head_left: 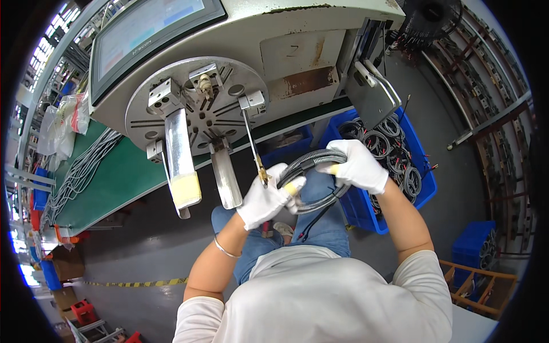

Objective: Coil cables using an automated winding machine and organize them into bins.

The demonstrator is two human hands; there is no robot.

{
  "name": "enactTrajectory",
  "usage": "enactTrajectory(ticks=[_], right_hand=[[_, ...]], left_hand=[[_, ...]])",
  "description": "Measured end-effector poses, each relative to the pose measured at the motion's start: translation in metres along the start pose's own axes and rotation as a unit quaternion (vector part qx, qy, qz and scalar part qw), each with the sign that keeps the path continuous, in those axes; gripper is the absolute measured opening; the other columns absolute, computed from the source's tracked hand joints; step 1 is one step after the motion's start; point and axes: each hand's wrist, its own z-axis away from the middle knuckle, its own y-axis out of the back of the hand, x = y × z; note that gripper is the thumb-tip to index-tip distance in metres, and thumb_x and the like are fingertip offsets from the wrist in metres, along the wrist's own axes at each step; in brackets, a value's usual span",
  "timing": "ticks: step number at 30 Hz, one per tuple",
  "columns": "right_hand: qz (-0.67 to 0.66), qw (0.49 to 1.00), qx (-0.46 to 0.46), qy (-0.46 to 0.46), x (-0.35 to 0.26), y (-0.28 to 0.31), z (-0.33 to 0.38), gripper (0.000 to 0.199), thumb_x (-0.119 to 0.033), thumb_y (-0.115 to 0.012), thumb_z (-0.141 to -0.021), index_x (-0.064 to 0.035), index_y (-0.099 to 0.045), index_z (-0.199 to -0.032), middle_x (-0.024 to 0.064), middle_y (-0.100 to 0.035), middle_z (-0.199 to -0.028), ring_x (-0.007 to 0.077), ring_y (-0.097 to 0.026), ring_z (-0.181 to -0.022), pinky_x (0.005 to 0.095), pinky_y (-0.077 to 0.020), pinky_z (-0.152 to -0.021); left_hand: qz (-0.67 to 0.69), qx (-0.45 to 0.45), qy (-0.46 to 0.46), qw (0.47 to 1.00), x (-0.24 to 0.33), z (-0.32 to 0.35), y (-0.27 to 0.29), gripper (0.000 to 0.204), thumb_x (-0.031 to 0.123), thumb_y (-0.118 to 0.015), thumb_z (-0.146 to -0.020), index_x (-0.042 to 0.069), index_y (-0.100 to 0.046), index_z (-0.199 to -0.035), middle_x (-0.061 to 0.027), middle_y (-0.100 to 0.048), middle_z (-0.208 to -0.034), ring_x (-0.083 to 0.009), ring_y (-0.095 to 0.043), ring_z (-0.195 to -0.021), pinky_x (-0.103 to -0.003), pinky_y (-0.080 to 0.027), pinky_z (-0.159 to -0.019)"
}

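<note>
Between my two white-gloved hands is a coil of grey braided cable, held above my lap. My left hand grips the coil's left side, close to the thin metal arm of the winding machine. On the far right part of the loop, my right hand is closed round the cable. A dark tie shows at the lower right of the coil, and dark cable ends with red tips hang below it. The winding machine's round metal plate carries several protruding arms, left of my hands.
A blue crate holding several coiled cables stands to the right. Loose grey cables lie on the green table at the left. A screen tops the machine. A black fan and metal racks stand at the far right.
</note>
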Motion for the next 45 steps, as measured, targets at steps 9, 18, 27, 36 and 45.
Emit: enactTrajectory(ticks=[9, 18, 27, 36, 45], right_hand=[[0.017, 0.997, 0.015, 0.077, 0.019, -0.012, -0.014, 0.029, -0.007, -0.070, -0.077, 0.0009, -0.058, -0.102, 0.0055, -0.063, -0.094, 0.0121, -0.058, -0.085, 0.0260, -0.0466, -0.077], [-0.216, 0.975, -0.022, 0.037, 0.073, -0.021, -0.003, 0.078, -0.025, -0.074, -0.079, -0.0001, -0.032, -0.140, 0.0114, -0.050, -0.125, 0.0198, -0.052, -0.114, 0.0321, -0.0400, -0.099], [0.150, 0.956, 0.193, 0.161, 0.079, -0.043, 0.006, 0.072, -0.029, -0.073, -0.077, -0.0006, -0.040, -0.134, 0.0150, -0.053, -0.123, 0.0275, -0.052, -0.114, 0.0382, -0.0394, -0.098], [0.338, 0.867, 0.097, 0.353, 0.071, -0.081, 0.000, 0.039, -0.029, -0.071, -0.071, -0.0057, -0.057, -0.099, 0.0118, -0.059, -0.097, 0.0322, -0.057, -0.095, 0.0458, -0.0427, -0.091], [0.274, 0.920, 0.018, 0.279, 0.100, -0.100, -0.012, 0.032, -0.030, -0.072, -0.069, -0.0064, -0.052, -0.063, 0.0108, -0.058, -0.073, 0.0283, -0.059, -0.075, 0.0385, -0.0455, -0.063]], left_hand=[[-0.001, 0.006, -0.017, 1.000, 0.005, -0.001, 0.001, 0.025, 0.027, -0.066, -0.087, 0.004, -0.057, -0.085, 0.0007, -0.049, -0.056, -0.0062, -0.045, -0.040, -0.021, -0.036, -0.037], [0.195, 0.064, -0.129, 0.970, -0.021, -0.001, 0.020, 0.025, 0.024, -0.062, -0.090, 0.002, -0.053, -0.087, 0.0014, -0.042, -0.053, -0.0076, -0.035, -0.036, -0.024, -0.036, -0.038], [0.250, 0.089, -0.100, 0.959, -0.033, -0.009, 0.013, 0.024, 0.022, -0.063, -0.090, 0.004, -0.049, -0.080, 0.0012, -0.040, -0.054, -0.0078, -0.034, -0.037, -0.025, -0.037, -0.039], [0.257, 0.143, -0.035, 0.955, -0.023, -0.017, 0.003, 0.020, 0.018, -0.065, -0.088, 0.004, -0.052, -0.082, 0.0030, -0.042, -0.056, -0.0066, -0.039, -0.043, -0.023, -0.036, -0.042], [0.268, 0.075, 0.019, 0.960, -0.016, -0.001, -0.002, 0.023, 0.019, -0.061, -0.091, 0.007, -0.049, -0.075, 0.0021, -0.042, -0.058, -0.0079, -0.040, -0.047, -0.023, -0.036, -0.045]])
